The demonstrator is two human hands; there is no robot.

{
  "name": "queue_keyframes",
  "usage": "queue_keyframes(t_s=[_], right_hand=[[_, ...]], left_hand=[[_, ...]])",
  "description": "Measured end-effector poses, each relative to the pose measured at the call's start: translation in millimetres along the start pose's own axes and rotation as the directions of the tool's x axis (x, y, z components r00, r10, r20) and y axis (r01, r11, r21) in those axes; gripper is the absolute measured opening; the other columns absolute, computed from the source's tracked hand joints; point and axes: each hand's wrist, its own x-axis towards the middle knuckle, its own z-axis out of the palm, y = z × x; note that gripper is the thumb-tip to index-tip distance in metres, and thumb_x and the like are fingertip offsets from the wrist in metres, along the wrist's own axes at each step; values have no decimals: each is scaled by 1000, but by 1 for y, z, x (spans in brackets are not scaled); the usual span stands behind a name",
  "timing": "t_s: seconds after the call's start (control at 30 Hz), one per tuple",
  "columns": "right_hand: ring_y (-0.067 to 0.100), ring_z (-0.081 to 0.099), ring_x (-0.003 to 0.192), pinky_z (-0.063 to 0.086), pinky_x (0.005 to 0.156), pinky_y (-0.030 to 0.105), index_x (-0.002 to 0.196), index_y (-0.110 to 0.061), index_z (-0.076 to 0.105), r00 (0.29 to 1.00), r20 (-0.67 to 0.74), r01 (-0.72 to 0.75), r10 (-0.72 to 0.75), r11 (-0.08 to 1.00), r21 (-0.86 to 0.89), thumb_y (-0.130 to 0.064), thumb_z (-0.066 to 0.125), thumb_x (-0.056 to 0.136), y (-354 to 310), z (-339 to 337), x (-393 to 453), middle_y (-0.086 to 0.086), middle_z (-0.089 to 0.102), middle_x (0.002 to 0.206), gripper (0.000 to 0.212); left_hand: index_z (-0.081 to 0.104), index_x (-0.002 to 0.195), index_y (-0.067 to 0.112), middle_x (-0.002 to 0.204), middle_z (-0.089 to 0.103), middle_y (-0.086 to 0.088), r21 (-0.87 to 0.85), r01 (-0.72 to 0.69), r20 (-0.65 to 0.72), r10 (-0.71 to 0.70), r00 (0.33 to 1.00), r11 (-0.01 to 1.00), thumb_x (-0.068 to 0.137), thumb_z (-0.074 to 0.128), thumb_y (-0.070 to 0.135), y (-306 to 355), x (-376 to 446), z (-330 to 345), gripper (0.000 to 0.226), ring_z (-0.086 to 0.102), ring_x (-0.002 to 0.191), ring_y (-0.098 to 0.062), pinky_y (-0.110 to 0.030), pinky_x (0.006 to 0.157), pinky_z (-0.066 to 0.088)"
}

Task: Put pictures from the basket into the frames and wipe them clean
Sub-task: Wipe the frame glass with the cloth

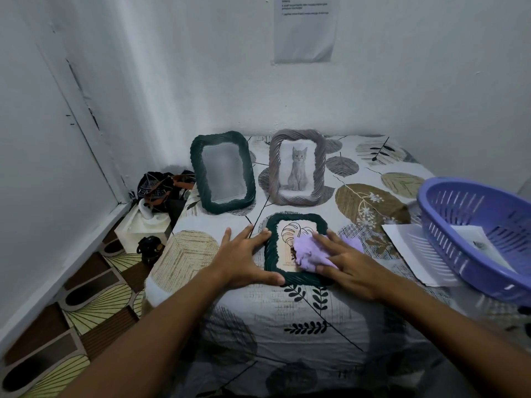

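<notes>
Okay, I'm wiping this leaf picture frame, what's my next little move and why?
Probably sweep the purple cloth up toward the leaf drawing: your right hand presses it on the glass's lower right, while your left hand steadies the flat dark green frame.

Green frame (296,248) lies flat, leaf picture (293,234) inside.

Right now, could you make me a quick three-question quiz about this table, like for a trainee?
1. True or false: the grey frame holds a cat picture.
2. The right hand presses what onto the flat frame? A sponge; B purple cloth; C brush.
3. Fill in: the left hand steadies the flat frame's ____ edge.

Key: 1 true. 2 B. 3 left.
</notes>
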Motion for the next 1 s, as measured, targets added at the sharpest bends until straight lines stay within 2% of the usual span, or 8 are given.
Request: queue_keyframes(t_s=[0.07, 0.13, 0.3, 0.43, 0.57, 0.67, 0.87, 1.0], right_hand=[[11, -13, 146, 16, 115, 43, 139, -37, 43, 999, -4, -50, 50, 998, -35, -53, 29, 99, 5, -4, 7, -11, -6, 158, 46], [15, -12, 147, 20, 114, 48, 140, -37, 42, 993, -23, -113, 112, 991, -74, -49, 30, 101, 9, -8, 20, -8, -7, 158, 43], [27, -7, 148, 11, 118, 47, 142, -33, 42, 984, -57, -170, 167, 984, -59, -47, 30, 101, 13, -9, 52, 3, -3, 161, 45], [24, -11, 148, -1, 118, 42, 140, -30, 45, 995, -47, -89, 88, 996, -23, -45, 30, 101, 7, -1, 34, 1, -5, 160, 44], [18, -15, 146, 7, 117, 40, 139, -39, 44, 1000, -4, -4, 4, 999, -51, -48, 31, 101, -5, 4, 12, -5, -7, 160, 41], [22, -15, 147, 14, 116, 45, 140, -43, 41, 999, -5, -40, 40, 994, -104, -49, 31, 100, -8, 2, 18, -4, -9, 160, 41], [31, -10, 147, 8, 117, 43, 144, -38, 40, 986, -68, -164, 154, 970, -180, -48, 28, 101, -11, -2, 68, 7, -8, 161, 45], [30, -11, 147, 0, 117, 42, 144, -35, 40, 990, -65, -137, 128, 975, -172, -45, 29, 102, -17, 2, 68, 7, -7, 161, 45]], left_hand=[[18, 152, 32, 160, 14, -1, -6, -6, -3, 6, 1000, 1000, 34, 32, 103, -1, 0, 0, 138, 2, 148, -17, -51, 118, -10], [18, 152, 32, 160, 14, -2, -11, -11, -8, 11, 1000, 1000, 34, 32, 103, -2, 1, 2, 138, 1, 148, -16, -51, 118, -10], [17, 151, 35, 160, 13, -8, -28, 11, -22, -12, 1000, 1000, 35, 34, 104, -5, 4, 4, 137, 1, 148, -16, -51, 118, -9], [18, 152, 33, 160, 13, -7, -39, 14, -18, -15, 1000, 999, 34, 35, 102, 0, 1, 1, 137, 1, 147, -17, -47, 117, -13], [18, 152, 32, 160, 12, -7, -50, 14, -9, -15, 1000, 999, 32, 35, 102, 3, -2, -1, 139, 0, 147, -18, -44, 114, -15], [19, 152, 32, 160, 13, -8, -59, 10, -7, -11, 1000, 998, 34, 38, 101, 0, 0, 0, 138, 0, 147, -16, -47, 117, -14], [18, 152, 32, 160, 13, -2, -53, 14, 1, -14, 1000, 999, 36, 44, 98, 1, 0, -1, 135, 0, 148, -16, -48, 117, -14], [17, 152, 35, 161, 9, -6, -38, 42, -11, -42, 999, 998, 42, 47, 93, 2, -1, 0, 127, -1, 148, -20, -46, 117, -13]])
